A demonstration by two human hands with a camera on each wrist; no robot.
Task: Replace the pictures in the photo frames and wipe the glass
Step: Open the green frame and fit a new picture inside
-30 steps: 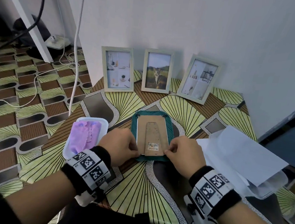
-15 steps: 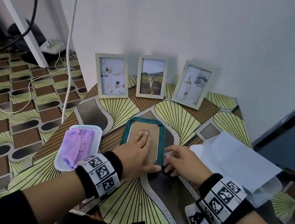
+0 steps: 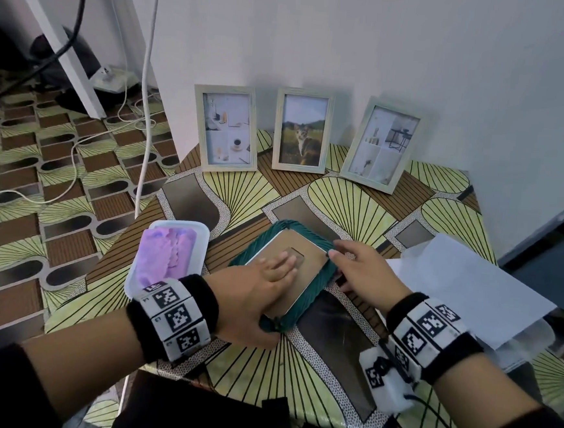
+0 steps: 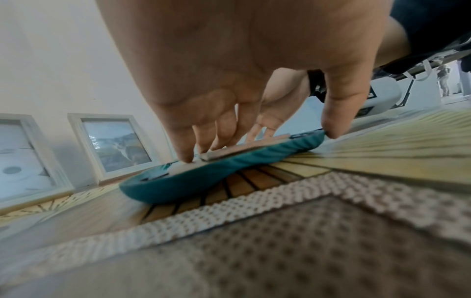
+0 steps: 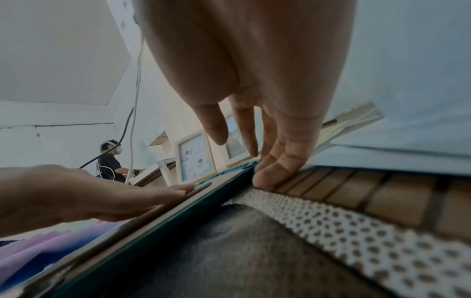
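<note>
Now the teal frame (image 3: 315, 285) is seen face down on the bench (image 3: 335, 380), its long axis slanted far-right where it earlier ran straight away. It is pressed flat by the left hand (image 3: 257, 289); the right hand (image 3: 367, 271) apparently touches its edge, fingers relaxed.

No legible text anywhere.

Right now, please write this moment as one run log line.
green frame: face down, on table | left hand: flat on backing | right hand: touching frame's right edge
</note>
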